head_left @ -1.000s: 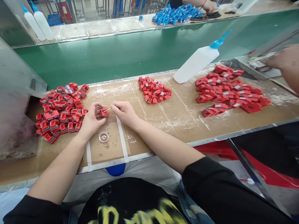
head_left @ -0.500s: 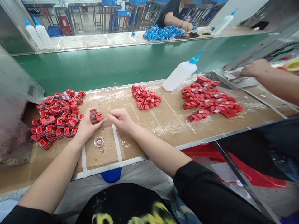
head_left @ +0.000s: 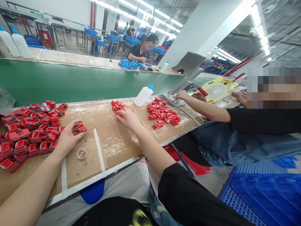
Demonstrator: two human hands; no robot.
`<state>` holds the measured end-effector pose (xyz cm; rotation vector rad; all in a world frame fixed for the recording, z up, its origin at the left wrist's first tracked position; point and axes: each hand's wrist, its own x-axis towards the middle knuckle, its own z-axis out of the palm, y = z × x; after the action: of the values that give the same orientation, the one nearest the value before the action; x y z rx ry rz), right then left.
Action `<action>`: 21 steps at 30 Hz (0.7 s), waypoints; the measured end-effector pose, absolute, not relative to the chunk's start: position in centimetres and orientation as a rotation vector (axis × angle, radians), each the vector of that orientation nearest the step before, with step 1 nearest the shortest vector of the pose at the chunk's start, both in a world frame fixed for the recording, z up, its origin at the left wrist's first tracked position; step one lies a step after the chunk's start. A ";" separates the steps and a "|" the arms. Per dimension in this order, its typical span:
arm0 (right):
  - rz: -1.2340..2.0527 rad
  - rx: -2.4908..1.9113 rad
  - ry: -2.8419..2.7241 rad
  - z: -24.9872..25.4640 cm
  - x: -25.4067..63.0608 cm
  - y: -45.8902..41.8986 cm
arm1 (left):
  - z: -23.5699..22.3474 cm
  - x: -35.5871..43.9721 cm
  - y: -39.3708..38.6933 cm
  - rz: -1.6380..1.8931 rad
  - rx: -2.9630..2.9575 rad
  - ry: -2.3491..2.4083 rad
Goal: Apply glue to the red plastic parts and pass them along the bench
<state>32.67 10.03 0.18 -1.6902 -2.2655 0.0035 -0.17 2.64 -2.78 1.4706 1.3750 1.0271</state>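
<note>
My left hand grips a small red plastic part with grey edging between thumb and fingers. To its left lies a big heap of similar red parts. Below the hand, a small clear cup stands on a cardboard sheet, with a thin stick seemingly at its rim. My right hand is over the middle pile of smaller red pieces, fingers bent but apart and touching the pile. Its fingertips are partly hidden among the pieces.
A white squeeze bottle with a blue nozzle stands behind the piles. Another red pile lies to the right, near a co-worker's arm. A green belt runs beyond the table; a person across it works beside blue parts.
My right hand has left the spot beside my left hand, without the thin stick, and moved right to the middle pile. The left still holds its red part. The view has swung up and right.
</note>
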 end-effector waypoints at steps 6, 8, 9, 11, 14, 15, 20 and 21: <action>0.277 -1.544 -2.553 -0.5 35.0 13.0 | -2.8 -0.3 2.7 0.948 1.576 1.479; 0.333 -1.566 -2.572 0.1 34.7 13.8 | -2.8 -0.3 2.6 0.928 1.588 1.482; 0.368 -1.573 -2.585 0.4 34.7 14.1 | -2.8 -0.4 2.6 0.922 1.597 1.480; 0.443 -1.565 -2.618 1.0 34.8 14.6 | -2.8 -0.4 2.6 0.925 1.611 1.469; 0.500 -1.512 -2.628 1.4 35.1 14.6 | -2.8 -0.3 2.6 0.966 1.596 1.445; 0.503 -1.496 -2.613 1.3 35.1 14.3 | -2.9 -0.2 2.6 0.989 1.580 1.425; 0.569 -1.356 -2.382 0.1 31.4 11.5 | -3.5 0.4 2.9 1.009 1.522 1.201; 0.625 -1.259 -2.281 -0.2 29.8 10.8 | -3.6 0.4 2.9 0.988 1.530 1.184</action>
<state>29.85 10.81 -0.19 -1.2586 -2.2811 0.6253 0.43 2.93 -3.63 1.5295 1.1836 0.9884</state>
